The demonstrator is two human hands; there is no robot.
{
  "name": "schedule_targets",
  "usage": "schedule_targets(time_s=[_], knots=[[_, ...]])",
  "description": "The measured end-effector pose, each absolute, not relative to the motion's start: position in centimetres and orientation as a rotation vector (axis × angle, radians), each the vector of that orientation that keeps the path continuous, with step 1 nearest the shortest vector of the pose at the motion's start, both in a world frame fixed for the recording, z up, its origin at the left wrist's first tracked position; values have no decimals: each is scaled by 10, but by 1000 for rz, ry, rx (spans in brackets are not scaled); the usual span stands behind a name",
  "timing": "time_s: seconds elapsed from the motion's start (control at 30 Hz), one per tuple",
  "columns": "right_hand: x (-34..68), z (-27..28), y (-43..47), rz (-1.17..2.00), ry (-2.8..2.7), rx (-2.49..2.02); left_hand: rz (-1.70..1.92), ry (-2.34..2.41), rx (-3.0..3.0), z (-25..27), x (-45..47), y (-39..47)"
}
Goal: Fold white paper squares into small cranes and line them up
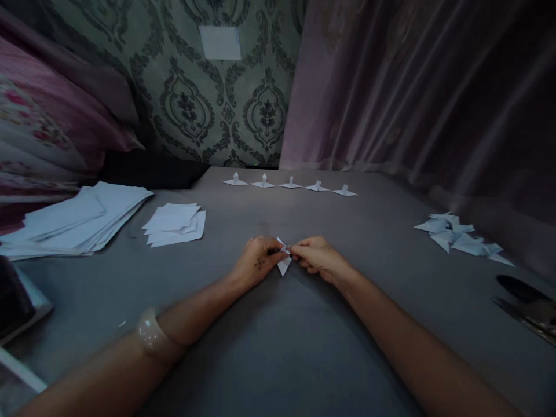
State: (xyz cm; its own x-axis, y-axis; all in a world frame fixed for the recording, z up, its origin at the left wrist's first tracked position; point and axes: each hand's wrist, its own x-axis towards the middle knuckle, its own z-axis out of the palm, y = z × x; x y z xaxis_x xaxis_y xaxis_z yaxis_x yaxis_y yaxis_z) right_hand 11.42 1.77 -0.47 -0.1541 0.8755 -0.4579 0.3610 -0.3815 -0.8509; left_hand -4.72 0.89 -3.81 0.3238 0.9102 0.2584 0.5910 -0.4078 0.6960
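Observation:
A small white folded paper figure point(284, 266) is held over the middle of the grey table, one pointed end toward me and the other away. My left hand point(258, 258) pinches it from the left with thumb and fingers. From the right, my right hand point(319, 255) grips its middle between thumb and forefinger, the other fingers curled in. The fingertips nearly meet and hide the centre of the figure. Beyond my hands, a row of several folded paper figures point(291, 183) with spread points stands near the table's far edge.
Small paper squares point(176, 226) lie left of my hands, beside a larger stack of white sheets point(93, 217). A heap of folded paper pieces point(463, 234) lies at the right. Scissors-like dark-handled tools point(527, 295) are at the right edge. Curtains hang beyond the table's right side.

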Motion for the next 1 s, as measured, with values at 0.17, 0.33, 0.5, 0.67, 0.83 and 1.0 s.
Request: schedule_targets(time_s=[0.17, 0.33, 0.5, 0.67, 0.83, 1.0], knots=[[116, -2, 19, 1620, -1372, -1682, 914, 1278, 2023, -36, -47, 7], [119, -1, 20, 1603, -1377, -1706, 912, 1238, 2054, -34, -46, 6], [125, -4, 25, 1575, -1452, -1739, 947, 1250, 2054, -34, -44, 5], [126, -9, 27, 1536, -1489, -1731, 926, 1254, 2036, -35, -44, 6], [125, -4, 24, 1550, -1502, -1716, 878, 1294, 2023, -33, -44, 5], [125, -1, 24, 1621, -1486, -1651, 876, 1292, 1990, -32, -44, 5]])
